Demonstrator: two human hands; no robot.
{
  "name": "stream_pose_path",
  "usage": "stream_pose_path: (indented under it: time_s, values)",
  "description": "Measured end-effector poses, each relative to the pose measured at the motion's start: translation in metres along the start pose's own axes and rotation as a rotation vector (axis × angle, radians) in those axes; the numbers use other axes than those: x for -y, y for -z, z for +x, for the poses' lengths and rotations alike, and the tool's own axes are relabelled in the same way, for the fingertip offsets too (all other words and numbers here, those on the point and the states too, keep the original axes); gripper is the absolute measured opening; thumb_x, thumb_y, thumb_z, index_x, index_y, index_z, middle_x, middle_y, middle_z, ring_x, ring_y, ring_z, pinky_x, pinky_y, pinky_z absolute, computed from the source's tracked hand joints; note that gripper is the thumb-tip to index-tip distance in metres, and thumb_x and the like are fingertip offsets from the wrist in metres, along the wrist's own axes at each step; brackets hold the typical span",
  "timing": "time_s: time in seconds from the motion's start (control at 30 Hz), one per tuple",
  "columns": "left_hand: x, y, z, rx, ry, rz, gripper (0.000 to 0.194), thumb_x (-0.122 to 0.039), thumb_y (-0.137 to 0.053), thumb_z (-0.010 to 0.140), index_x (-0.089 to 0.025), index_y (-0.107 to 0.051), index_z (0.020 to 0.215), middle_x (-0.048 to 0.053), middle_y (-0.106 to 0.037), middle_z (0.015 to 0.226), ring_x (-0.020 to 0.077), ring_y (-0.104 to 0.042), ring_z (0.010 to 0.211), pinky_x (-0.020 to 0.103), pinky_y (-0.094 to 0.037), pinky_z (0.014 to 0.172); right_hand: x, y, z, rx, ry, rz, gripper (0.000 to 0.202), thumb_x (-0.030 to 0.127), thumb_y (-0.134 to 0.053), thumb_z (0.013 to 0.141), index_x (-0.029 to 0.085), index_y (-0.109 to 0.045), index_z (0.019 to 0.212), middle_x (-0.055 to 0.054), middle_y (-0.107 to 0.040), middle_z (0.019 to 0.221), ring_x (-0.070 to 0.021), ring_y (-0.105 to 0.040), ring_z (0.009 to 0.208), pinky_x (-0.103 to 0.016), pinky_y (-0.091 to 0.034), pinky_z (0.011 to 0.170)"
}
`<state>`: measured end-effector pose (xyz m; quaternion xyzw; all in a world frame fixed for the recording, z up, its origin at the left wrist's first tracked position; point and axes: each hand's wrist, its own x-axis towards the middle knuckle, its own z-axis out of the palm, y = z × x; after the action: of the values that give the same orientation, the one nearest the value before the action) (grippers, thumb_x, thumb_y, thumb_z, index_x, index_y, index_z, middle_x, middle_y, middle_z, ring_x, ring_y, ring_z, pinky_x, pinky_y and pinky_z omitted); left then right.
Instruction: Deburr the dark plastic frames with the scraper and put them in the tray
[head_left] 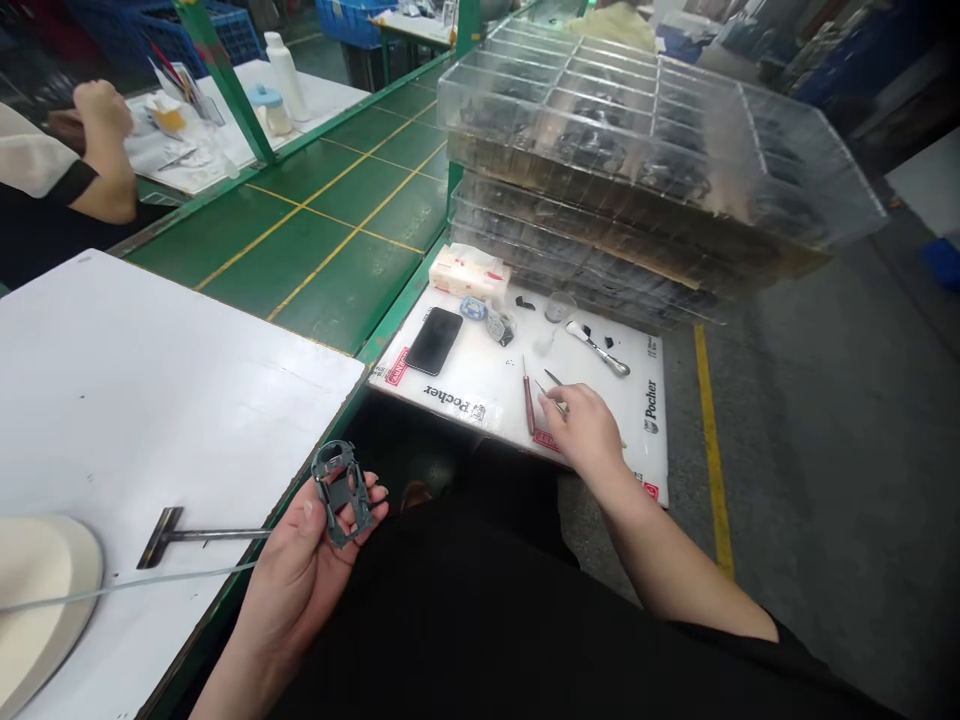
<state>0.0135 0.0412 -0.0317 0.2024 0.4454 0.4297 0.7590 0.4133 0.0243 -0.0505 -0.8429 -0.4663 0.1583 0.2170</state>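
Note:
My left hand (289, 560) is closed around a dark grey plastic frame (343, 492) with openings, like a small model car body, held up beside the green bench edge. Over a white board printed "Pocher" (487, 372), my right hand (589, 430) has its thumb and fingers pinched on a thin pointed metal tool (549, 397). Most of that tool is hidden by the fingers, so its kind is unclear. Just left of these fingers lies a red-handled pick (529, 400). Farther back on the board are a brush (598, 348) and small black parts (524, 302).
A phone (433, 341) and a tissue pack (470, 272) lie on the board. Stacked clear compartment trays (660, 150) rise behind it. A T-handled tool (202, 535) rests on the left white table (187, 390). Across the green bench (330, 220) sits another person (97, 150).

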Motion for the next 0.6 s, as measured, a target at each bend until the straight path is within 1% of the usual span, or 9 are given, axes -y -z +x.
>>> stream_pose_path:
  time_s: [0.13, 0.23, 0.33, 0.4, 0.43, 0.5, 0.53, 0.57, 0.6]
  values:
    - [0.001, 0.012, 0.000, 0.101, 0.009, -0.033, 0.064, -0.055, -0.110, 0.082, -0.024, -0.088, 0.133, 0.013, -0.090, 0.133, 0.0275, -0.091, 0.106, 0.035, -0.080, 0.092, -0.007, -0.002, 0.004, 0.021, -0.059, -0.232, 0.030, 0.039, -0.062, 0.116, 0.018, -0.085, 0.117, -0.021, -0.080, 0.132, -0.0439, -0.068, 0.134, -0.060, -0.049, 0.121]
    - [-0.003, 0.014, -0.001, 0.155, 0.015, -0.060, 0.075, -0.053, -0.114, 0.077, -0.027, -0.086, 0.142, 0.011, -0.089, 0.135, 0.0268, -0.089, 0.108, 0.036, -0.080, 0.094, -0.007, -0.007, 0.005, 0.043, -0.099, -0.346, 0.031, 0.036, -0.061, 0.117, 0.017, -0.084, 0.124, -0.023, -0.079, 0.138, -0.0453, -0.067, 0.139, -0.061, -0.048, 0.120]
    - [-0.007, 0.009, -0.009, 0.203, -0.013, -0.108, 0.074, -0.047, -0.112, 0.083, -0.030, -0.083, 0.149, 0.009, -0.088, 0.135, 0.0256, -0.088, 0.112, 0.038, -0.079, 0.099, -0.008, -0.007, 0.006, 0.097, -0.131, -0.396, 0.029, 0.032, -0.063, 0.114, 0.013, -0.083, 0.125, -0.026, -0.082, 0.131, -0.0430, -0.074, 0.127, -0.056, -0.054, 0.111]
    - [-0.009, 0.004, -0.015, 0.238, -0.051, -0.147, 0.068, -0.047, -0.109, 0.088, -0.028, -0.084, 0.148, 0.009, -0.088, 0.131, 0.0237, -0.088, 0.110, 0.034, -0.079, 0.096, -0.006, -0.002, 0.006, 0.130, -0.131, -0.397, 0.031, 0.030, -0.062, 0.113, 0.009, -0.082, 0.126, -0.028, -0.084, 0.125, -0.0415, -0.079, 0.115, -0.052, -0.058, 0.102]
    - [-0.009, 0.002, -0.018, 0.255, -0.057, -0.164, 0.067, -0.049, -0.108, 0.089, -0.028, -0.084, 0.148, 0.008, -0.088, 0.130, 0.0224, -0.088, 0.108, 0.034, -0.079, 0.095, -0.004, 0.002, 0.006, 0.134, -0.119, -0.391, 0.034, 0.029, -0.059, 0.113, 0.007, -0.081, 0.128, -0.030, -0.084, 0.126, -0.0421, -0.080, 0.115, -0.052, -0.059, 0.100]
    - [-0.010, -0.001, -0.020, 0.296, -0.084, -0.186, 0.073, -0.052, -0.110, 0.085, -0.028, -0.083, 0.149, 0.007, -0.088, 0.128, 0.0209, -0.087, 0.104, 0.034, -0.080, 0.091, 0.007, 0.011, 0.002, 0.112, -0.074, -0.362, 0.041, 0.029, -0.057, 0.114, 0.002, -0.077, 0.138, -0.034, -0.082, 0.131, -0.0440, -0.080, 0.122, -0.053, -0.061, 0.101]
    - [-0.010, -0.001, -0.021, 0.313, -0.095, -0.190, 0.077, -0.054, -0.111, 0.083, -0.027, -0.083, 0.150, 0.007, -0.087, 0.127, 0.0206, -0.087, 0.102, 0.034, -0.080, 0.089, 0.015, 0.016, -0.003, 0.099, -0.033, -0.335, 0.044, 0.033, -0.057, 0.115, 0.005, -0.075, 0.143, -0.032, -0.082, 0.135, -0.0430, -0.079, 0.125, -0.052, -0.061, 0.102]
    - [-0.011, -0.001, -0.021, 0.322, -0.114, -0.200, 0.076, -0.055, -0.111, 0.083, -0.027, -0.083, 0.149, 0.007, -0.087, 0.126, 0.0202, -0.088, 0.101, 0.034, -0.080, 0.089, 0.026, 0.022, -0.009, 0.098, 0.028, -0.276, 0.043, 0.040, -0.060, 0.116, 0.012, -0.076, 0.144, -0.025, -0.085, 0.131, -0.0399, -0.081, 0.118, -0.049, -0.063, 0.097]
    - [-0.012, -0.001, -0.022, 0.334, -0.135, -0.205, 0.076, -0.053, -0.111, 0.084, -0.026, -0.083, 0.149, 0.007, -0.088, 0.126, 0.0201, -0.088, 0.102, 0.035, -0.080, 0.090, 0.039, 0.027, -0.018, 0.071, 0.110, -0.155, 0.038, 0.047, -0.067, 0.115, 0.019, -0.080, 0.136, -0.018, -0.088, 0.116, -0.0368, -0.083, 0.100, -0.047, -0.063, 0.084]
